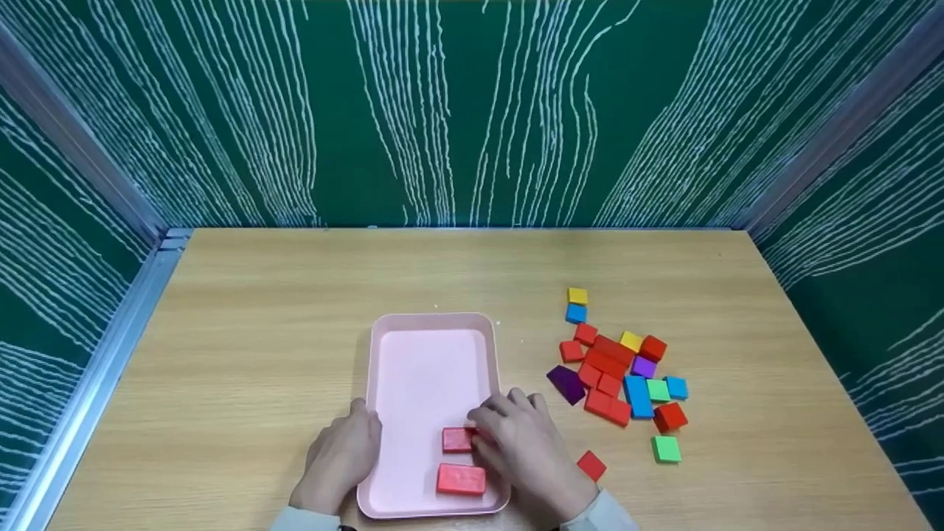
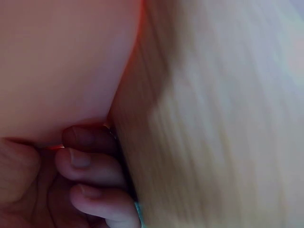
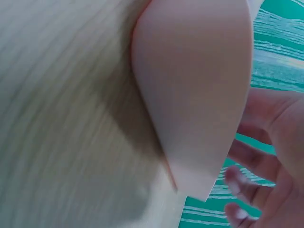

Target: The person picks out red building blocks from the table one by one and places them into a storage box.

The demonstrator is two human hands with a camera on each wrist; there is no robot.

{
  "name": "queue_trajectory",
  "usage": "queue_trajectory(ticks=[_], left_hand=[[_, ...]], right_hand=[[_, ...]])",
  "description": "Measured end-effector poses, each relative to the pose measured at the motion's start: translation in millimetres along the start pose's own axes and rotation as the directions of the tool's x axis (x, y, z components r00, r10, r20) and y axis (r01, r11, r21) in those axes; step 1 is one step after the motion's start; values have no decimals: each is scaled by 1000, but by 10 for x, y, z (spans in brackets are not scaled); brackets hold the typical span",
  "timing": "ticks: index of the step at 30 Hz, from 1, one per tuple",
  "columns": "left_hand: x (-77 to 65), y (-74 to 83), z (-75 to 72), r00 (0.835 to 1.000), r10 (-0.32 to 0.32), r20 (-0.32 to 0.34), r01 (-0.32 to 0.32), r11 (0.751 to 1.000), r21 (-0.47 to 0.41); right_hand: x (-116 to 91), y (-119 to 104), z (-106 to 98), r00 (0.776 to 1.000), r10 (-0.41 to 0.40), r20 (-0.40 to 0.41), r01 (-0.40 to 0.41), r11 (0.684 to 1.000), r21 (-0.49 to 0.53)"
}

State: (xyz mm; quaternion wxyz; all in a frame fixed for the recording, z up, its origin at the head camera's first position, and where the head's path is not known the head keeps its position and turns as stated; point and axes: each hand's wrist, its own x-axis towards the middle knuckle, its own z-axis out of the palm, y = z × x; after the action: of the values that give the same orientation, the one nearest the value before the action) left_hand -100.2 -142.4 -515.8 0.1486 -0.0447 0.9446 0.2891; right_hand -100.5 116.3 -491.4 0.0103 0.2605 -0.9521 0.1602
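Observation:
A pink tray [image 1: 428, 376] lies on the table, its long side running away from me. My left hand [image 1: 341, 453] grips the tray's left edge; in the left wrist view its curled fingers [image 2: 97, 166] press against the tray's outer wall [image 2: 71, 61]. Reaching over the right edge, my right hand [image 1: 522, 446] pinches a small red block [image 1: 456, 440] inside the tray. Nearer to me, a larger red block [image 1: 461, 479] lies flat in the same tray. The right wrist view shows that hand behind the tray wall [image 3: 194, 95], which hides the fingertips and the block.
Right of the tray is a loose cluster of blocks: several red ones [image 1: 608, 361], a dark purple one [image 1: 566, 385], blue [image 1: 639, 397], yellow [image 1: 577, 296] and green [image 1: 666, 450]. A single red block [image 1: 591, 466] lies beside my right wrist. Green patterned walls [image 1: 472, 110] bound the table.

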Motion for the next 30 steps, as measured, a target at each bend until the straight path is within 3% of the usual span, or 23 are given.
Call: queue_trajectory(ticks=[4, 8, 15, 21, 30], left_hand=[[-18, -31, -13, 1000, 13, -27, -11, 999, 42], [-23, -39, -16, 999, 23, -26, -22, 999, 44], [-33, -43, -30, 999, 20, -25, -19, 999, 35], [-26, -37, -22, 999, 30, -30, -29, 999, 38], [-27, -6, -28, 999, 27, -20, -26, 999, 35]], right_hand=[[-48, 172, -75, 996, 50, -76, -50, 999, 7], [-159, 422, -189, 984, 148, -96, -150, 989, -9], [-448, 881, -312, 938, 303, -167, -305, 952, 12], [-728, 1240, -455, 911, 350, -219, -358, 934, 3], [-993, 1537, -676, 811, 550, -200, -565, 824, -28]])
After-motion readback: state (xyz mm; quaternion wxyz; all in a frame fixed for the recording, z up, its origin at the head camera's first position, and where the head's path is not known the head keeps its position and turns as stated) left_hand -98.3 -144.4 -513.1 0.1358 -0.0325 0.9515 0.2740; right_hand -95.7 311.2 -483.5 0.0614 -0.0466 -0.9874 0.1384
